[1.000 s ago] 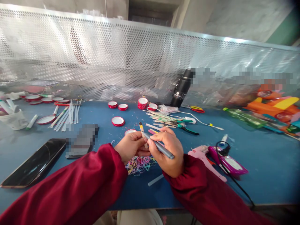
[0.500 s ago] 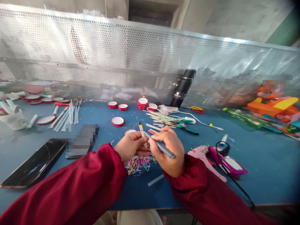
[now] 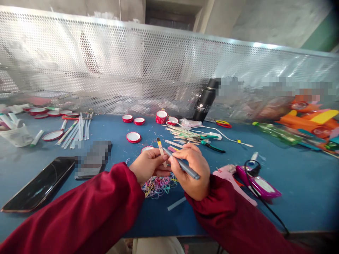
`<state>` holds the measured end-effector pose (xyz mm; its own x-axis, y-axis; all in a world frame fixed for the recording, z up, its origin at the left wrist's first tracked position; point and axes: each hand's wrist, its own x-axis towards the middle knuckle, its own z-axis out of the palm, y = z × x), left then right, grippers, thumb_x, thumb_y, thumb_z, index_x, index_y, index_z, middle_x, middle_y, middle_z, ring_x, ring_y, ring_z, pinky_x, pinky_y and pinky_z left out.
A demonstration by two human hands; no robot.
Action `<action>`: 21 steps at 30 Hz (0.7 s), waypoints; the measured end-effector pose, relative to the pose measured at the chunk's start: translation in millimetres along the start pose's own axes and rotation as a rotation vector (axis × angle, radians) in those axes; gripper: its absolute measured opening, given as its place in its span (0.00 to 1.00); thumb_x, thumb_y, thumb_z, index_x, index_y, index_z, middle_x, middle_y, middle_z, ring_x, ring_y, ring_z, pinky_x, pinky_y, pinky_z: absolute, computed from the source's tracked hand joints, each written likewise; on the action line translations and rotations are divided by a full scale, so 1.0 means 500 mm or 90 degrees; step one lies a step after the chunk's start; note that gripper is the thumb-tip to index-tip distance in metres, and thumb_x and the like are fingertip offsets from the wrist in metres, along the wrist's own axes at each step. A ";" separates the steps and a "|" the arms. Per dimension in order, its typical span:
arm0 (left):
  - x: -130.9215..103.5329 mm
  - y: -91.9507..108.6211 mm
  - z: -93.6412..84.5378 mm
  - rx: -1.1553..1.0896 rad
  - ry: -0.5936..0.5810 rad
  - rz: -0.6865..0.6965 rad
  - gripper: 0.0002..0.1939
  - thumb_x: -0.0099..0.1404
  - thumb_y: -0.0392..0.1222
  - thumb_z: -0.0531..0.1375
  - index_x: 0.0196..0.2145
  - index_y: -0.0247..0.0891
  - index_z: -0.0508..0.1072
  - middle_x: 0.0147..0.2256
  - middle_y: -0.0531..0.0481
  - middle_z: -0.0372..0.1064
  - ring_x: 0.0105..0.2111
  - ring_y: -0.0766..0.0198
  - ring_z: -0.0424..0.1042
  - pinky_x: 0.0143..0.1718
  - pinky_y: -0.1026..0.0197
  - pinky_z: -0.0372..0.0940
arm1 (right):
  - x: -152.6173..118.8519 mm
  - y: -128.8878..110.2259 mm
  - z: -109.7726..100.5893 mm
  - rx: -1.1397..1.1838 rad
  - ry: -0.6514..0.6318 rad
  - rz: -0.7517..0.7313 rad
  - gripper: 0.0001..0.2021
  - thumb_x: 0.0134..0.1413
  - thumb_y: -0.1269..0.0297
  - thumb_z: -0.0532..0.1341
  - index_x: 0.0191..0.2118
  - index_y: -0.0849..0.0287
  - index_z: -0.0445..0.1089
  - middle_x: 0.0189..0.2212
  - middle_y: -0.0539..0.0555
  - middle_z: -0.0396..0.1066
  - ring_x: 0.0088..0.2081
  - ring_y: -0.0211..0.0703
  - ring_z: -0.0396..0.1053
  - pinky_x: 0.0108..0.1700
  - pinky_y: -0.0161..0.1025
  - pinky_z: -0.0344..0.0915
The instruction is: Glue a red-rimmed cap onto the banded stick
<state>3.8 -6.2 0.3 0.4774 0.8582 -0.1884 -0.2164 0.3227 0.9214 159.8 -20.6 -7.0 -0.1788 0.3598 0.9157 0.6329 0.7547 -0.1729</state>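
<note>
Between the thumb and fingers of my left hand [image 3: 150, 163] is a small wooden craft stick [image 3: 161, 152], tilted, its upper end coloured black and yellow. My right hand [image 3: 192, 169] grips a grey marker [image 3: 185, 167] like a pen, its tip end close beside the stick; whether the two touch I cannot tell. A tangle of coloured rubber bands [image 3: 159, 187] lies just below my hands. Past my fingers are a partly hidden jar lid [image 3: 147, 149] and some pens [image 3: 172, 144].
Red-rimmed lids [image 3: 133, 137], glue sticks [image 3: 75, 134] and two dark phones [image 3: 39, 185] lie to the left. Craft sticks [image 3: 182, 134], pliers [image 3: 212, 145] and a black flask [image 3: 205, 102] are behind. At right is a pink glue gun [image 3: 230, 176] with a cord nearby.
Both hands keep the same hold on the craft stick and the marker. The whole view has shifted by only a few pixels.
</note>
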 end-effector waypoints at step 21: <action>-0.002 0.001 0.002 0.003 -0.014 0.021 0.18 0.53 0.49 0.68 0.36 0.33 0.73 0.30 0.48 0.73 0.28 0.65 0.74 0.37 0.60 0.70 | 0.002 -0.008 0.000 0.014 -0.030 -0.010 0.09 0.50 0.73 0.63 0.35 0.54 0.65 0.28 0.48 0.72 0.34 0.43 0.73 0.50 0.51 0.64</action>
<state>4.2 -7.4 1.3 0.4890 0.8593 -0.1500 -0.2280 0.2919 0.9289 157.0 -23.2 -5.5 -0.2244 0.3731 0.9003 0.6133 0.7720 -0.1671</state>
